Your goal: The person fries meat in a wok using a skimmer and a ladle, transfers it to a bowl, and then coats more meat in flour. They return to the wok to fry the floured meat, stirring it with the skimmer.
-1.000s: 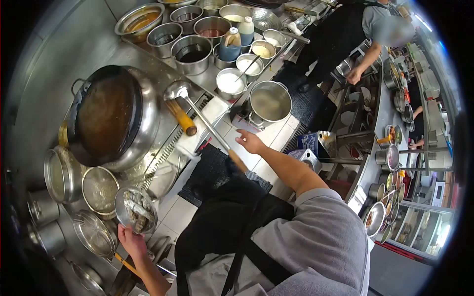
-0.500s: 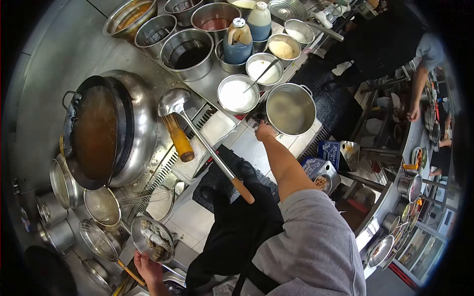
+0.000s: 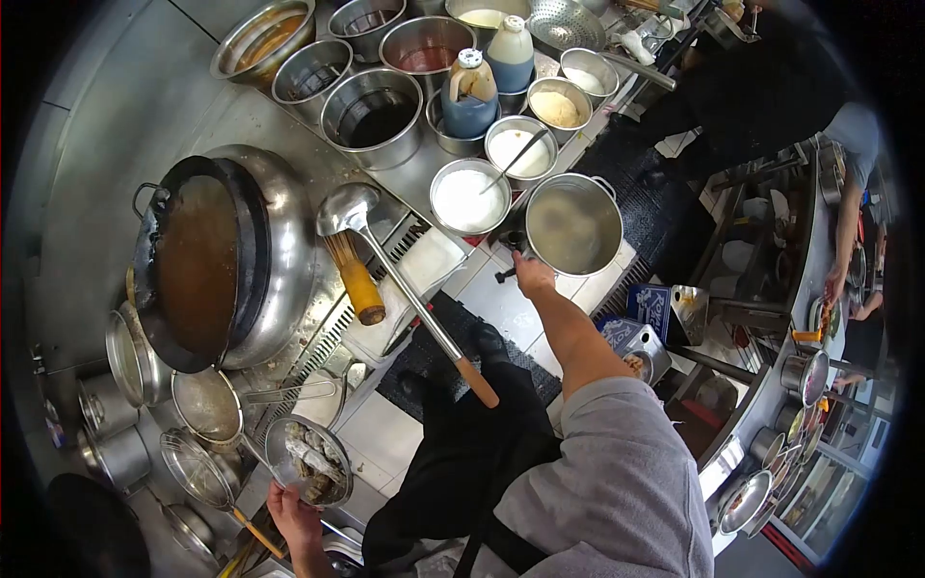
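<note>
My left hand (image 3: 294, 509), at the lower left, is closed on the near rim of a small metal bowl (image 3: 339, 451). Wet grey and white food pieces (image 3: 313, 460), of a kind I cannot make out, lie in it. My right hand (image 3: 535, 275) is stretched forward beside the near edge of a metal pot (image 3: 575, 227) of cloudy liquid. Its fingers look loosely extended, with nothing visible in them. Just left of that hand is a small black lever (image 3: 506, 275). A long ladle (image 3: 409, 289) rests across the stove edge, beside a yellow-handled bamboo brush (image 3: 356, 279).
A large wok (image 3: 198, 270) of brown liquid sits at the left. Strainers (image 3: 207, 405) stand below it. Sauce pans (image 3: 371, 111), bottles (image 3: 470, 91) and bowls of white contents (image 3: 470, 197) line the back. A co-worker's arm (image 3: 848, 231) reaches over the right counter.
My right hand has drawn back slightly, and the black lever now shows beside it. The bowl stays in my left hand. The co-worker's arm has lowered towards the right counter.
</note>
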The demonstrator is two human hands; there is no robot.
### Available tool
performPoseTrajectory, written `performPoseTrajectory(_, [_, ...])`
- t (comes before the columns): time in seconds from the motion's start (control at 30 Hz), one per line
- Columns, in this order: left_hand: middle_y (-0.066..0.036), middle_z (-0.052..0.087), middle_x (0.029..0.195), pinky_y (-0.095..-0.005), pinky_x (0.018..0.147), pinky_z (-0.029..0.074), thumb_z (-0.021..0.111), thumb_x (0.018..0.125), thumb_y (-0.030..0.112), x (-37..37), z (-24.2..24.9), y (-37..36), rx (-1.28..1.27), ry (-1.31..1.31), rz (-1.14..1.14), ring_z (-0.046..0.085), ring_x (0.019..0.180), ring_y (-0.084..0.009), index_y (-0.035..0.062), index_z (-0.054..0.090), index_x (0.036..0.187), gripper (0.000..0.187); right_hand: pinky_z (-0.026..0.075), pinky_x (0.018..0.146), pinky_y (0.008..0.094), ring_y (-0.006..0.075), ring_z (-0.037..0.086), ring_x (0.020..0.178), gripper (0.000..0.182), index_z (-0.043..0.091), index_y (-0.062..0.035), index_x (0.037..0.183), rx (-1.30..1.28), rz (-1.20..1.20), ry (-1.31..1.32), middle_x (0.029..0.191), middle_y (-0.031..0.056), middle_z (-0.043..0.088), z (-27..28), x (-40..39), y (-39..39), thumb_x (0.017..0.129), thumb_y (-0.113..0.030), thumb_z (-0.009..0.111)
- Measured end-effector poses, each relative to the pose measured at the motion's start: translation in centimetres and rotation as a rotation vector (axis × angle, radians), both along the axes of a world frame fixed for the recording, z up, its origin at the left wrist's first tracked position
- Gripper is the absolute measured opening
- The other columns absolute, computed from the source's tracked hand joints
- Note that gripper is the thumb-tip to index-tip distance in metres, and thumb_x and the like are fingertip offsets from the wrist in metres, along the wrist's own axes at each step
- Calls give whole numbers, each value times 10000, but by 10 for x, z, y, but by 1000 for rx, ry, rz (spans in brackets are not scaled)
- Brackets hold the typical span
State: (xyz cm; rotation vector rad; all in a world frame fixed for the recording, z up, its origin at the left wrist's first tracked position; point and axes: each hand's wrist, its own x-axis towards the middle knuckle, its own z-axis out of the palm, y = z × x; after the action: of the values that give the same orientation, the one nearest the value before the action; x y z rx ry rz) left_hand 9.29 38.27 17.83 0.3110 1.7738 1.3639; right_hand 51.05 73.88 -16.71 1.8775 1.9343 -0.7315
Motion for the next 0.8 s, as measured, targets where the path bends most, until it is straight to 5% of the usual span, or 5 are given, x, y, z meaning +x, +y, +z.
performPoseTrajectory(0.4, [-97,661,999,-323,724,559,519,898,79,-1,-10,0,32,-53,24,662,851,-187,10,578,1059,185,552,797,473,379,675,981,280,487,-85,1218,67,270,-11,1063,198,676,13,27,-11,946,-149,467])
performPoseTrajectory(0.47, [-79,670,985,-291,401,532,534,901,178,-1,-18,1,22,35,24,673,670,-176,57,571,1087,225,549,796,482,389,678,954,289,508,-76,1197,81,267,6,1048,207,677,26,34,-15,916,-138,480])
performPoseTrajectory(0.67, [-54,649,991,-284,756,479,509,883,85,-5,-13,17,-112,125,26,613,869,-153,-6,606,1137,286,517,763,550,442,659,873,377,486,-71,1092,200,201,120,946,241,678,143,52,-38,866,-343,617])
performPoseTrajectory(0.7, [-13,562,728,-268,435,426,539,878,75,-6,-19,22,-35,207,82,519,546,-98,32,606,971,123,515,743,550,437,660,841,386,491,-69,1046,235,203,118,885,232,681,172,54,-42,851,-362,648])
performPoseTrajectory(0.8, [-9,538,703,-269,426,428,551,890,77,-14,-10,29,-7,191,103,515,540,-98,35,594,931,73,513,705,521,430,650,782,398,516,-75,1050,374,308,174,775,194,673,274,66,-53,823,-347,698])
